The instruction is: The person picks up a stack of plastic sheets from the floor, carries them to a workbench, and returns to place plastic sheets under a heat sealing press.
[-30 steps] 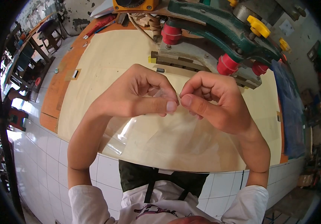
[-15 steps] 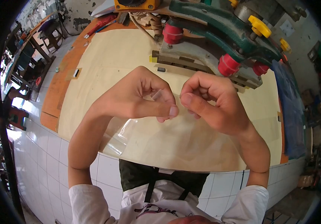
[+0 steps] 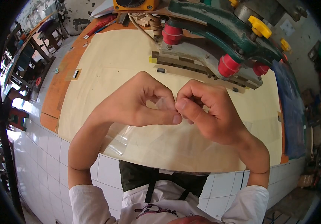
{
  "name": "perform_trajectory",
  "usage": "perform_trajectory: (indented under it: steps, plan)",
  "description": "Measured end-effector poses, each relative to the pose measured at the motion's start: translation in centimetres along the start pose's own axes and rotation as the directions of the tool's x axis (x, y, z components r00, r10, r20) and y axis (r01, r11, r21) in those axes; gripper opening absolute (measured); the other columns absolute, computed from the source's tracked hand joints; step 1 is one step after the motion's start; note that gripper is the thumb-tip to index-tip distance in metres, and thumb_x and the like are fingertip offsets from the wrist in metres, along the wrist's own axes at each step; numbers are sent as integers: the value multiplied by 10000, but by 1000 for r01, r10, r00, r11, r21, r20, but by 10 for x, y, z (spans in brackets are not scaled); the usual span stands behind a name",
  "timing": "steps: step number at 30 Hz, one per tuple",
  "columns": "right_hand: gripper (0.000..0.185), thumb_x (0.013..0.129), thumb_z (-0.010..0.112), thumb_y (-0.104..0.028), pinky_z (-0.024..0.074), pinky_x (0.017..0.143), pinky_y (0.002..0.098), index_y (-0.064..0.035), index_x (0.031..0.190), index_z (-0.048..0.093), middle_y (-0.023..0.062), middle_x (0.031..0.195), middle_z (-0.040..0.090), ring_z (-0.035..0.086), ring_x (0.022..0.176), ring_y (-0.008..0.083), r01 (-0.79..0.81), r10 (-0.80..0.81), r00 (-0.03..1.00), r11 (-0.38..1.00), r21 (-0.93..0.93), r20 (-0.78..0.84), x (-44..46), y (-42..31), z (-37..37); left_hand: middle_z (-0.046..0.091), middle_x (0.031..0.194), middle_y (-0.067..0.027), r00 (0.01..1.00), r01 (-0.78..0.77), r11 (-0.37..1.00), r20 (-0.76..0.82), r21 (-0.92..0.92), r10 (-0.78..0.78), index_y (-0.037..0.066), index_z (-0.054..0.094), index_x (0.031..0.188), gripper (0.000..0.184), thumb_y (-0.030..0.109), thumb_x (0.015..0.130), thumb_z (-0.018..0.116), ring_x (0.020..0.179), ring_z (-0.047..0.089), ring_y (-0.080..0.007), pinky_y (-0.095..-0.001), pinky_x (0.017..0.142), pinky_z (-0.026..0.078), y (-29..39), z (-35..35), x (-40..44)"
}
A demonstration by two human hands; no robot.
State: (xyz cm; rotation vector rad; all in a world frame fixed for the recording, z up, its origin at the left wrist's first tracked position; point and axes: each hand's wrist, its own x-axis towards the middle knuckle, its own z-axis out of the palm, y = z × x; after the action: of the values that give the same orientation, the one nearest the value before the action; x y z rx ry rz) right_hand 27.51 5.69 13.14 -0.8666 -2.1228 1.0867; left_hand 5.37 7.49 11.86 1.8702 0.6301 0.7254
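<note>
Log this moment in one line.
left hand: pinching clear film | right hand: pinched close to left, contents unclear | clear plastic sheet: beneath both hands | green-armed machine: beyond hands

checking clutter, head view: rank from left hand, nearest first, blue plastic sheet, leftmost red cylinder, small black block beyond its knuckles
1. Small black block, just beyond the left hand.
2. Leftmost red cylinder, farther up.
3. Blue plastic sheet, far right.

left forearm (image 3: 84, 143) and right forearm (image 3: 255, 155) angled up and inward, elbows (image 3: 80, 164) bent outward. left hand (image 3: 140, 102): fingers (image 3: 158, 90) curled into a loop, thumb (image 3: 160, 117) nearly straight, pointing toward right hand (image 3: 216, 112). right thumb (image 3: 194, 111) against bent index finger (image 3: 189, 89), other fingers folded under. hands crowded together at the tips; contact between them unclear.
</note>
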Motion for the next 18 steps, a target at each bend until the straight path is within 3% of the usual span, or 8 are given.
perform_trajectory:
  steps: [2,5,9,10,11,18]
  plan:
    - [181,978,574,-156,416,529,261,0,903,628,42,657,609,524,570,81,-19,24,999,990,138,-34,1,3,-1,700,686,-65,1000,7,1000,-23,-29,-7,3,716,749,132,93,771,811,638,623,-121,-272,613,457,-1,-1,-1]
    - [208,998,563,-175,422,544,244,2,916,633,32,677,599,514,582,74,-84,95,995,969,232,-34,1,-1,-6,703,753,-71,1000,16,1000,0,-8,-16,-1,713,760,132,88,761,811,682,621,-134,-277,632,458,-3,-5,-1]
    - [187,981,603,-166,428,554,232,9,926,635,21,691,593,510,599,59,-133,139,990,966,220,-15,1,-3,-13,685,818,-84,996,-75,996,-55,-51,72,-9,712,771,126,81,760,800,733,622,-156,-290,661,463,-2,-8,1]
    - [170,971,619,-151,427,554,228,12,923,636,17,693,594,511,603,52,-61,66,998,981,182,-22,1,0,-13,680,830,-87,993,-98,992,-67,-81,92,-12,711,773,124,79,762,796,744,625,-163,-295,668,465,-1,-9,2]
    - [155,960,635,-136,427,554,225,14,919,637,14,696,595,511,607,46,12,-8,1000,990,143,-25,0,2,-13,680,830,-87,993,-98,992,-67,-81,93,-12,711,773,124,79,762,796,744,625,-163,-295,668,465,-1,-9,2]
    - [164,958,639,-139,424,542,226,13,897,647,19,688,607,520,596,52,-44,51,998,988,147,-42,0,-1,-12,669,801,-69,999,-48,989,4,-143,49,-35,705,795,87,29,806,763,769,605,-128,-279,720,448,-1,-11,1]
